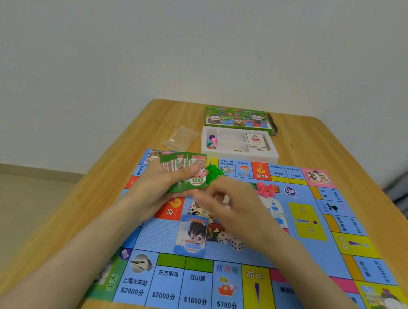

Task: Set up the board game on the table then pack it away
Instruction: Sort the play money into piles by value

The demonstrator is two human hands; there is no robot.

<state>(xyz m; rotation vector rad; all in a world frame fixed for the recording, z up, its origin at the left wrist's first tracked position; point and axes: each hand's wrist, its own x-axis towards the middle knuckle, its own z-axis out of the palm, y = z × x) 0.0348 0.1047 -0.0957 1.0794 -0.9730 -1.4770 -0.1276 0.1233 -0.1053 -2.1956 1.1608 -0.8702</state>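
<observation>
The game board (240, 250) lies unfolded on the wooden table (82, 207). Above its left middle, my left hand (158, 187) grips a fanned stack of green 1000 paper bills (185, 170), thumb on top. My right hand (231, 203) hovers blurred just right of the stack with curled fingers; whether it holds anything is unclear. A blue 10000 bill pile (191, 236) lies on the board below the hands. Two white dice (231, 242) sit beside it. A heap of green pieces (214, 172) and a heap of pink pieces (265, 189) rest on the board.
A white plastic tray (271, 153) with pawns, a die and a card deck (257, 140) stands behind the board. The green game box (238, 118) lies beyond it. An empty clear plastic bag (181, 137) lies left of the tray. The table's far edge meets a white wall.
</observation>
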